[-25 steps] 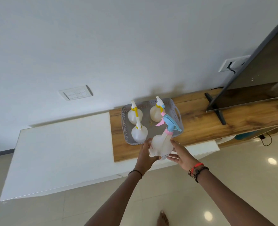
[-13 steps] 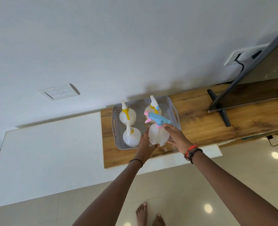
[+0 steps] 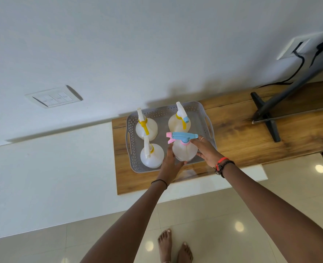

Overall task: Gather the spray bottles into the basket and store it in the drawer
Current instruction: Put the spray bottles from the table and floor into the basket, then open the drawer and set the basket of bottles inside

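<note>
A grey perforated basket [image 3: 207, 121] sits on the wooden shelf top [image 3: 242, 133]. Three white spray bottles stand in it: one with a yellow collar at back left [image 3: 147, 127], one with a yellow and blue head at back right [image 3: 178, 123], one at front left [image 3: 151, 155]. A fourth bottle with a blue and pink trigger head [image 3: 184, 149] is upright in the basket's front right corner. My left hand [image 3: 171, 164] holds its left side and my right hand [image 3: 206, 151] holds its right side.
A dark TV stand foot [image 3: 267, 118] and the TV edge stand on the wood to the right. A white cabinet top [image 3: 48, 173] extends to the left. A switch plate [image 3: 53, 96] and a socket with black cables [image 3: 306, 48] are on the wall.
Both hands carried the blue and pink bottle from in front of the shelf up and into the basket's front right corner. The camera view shifted closer over the basket.
</note>
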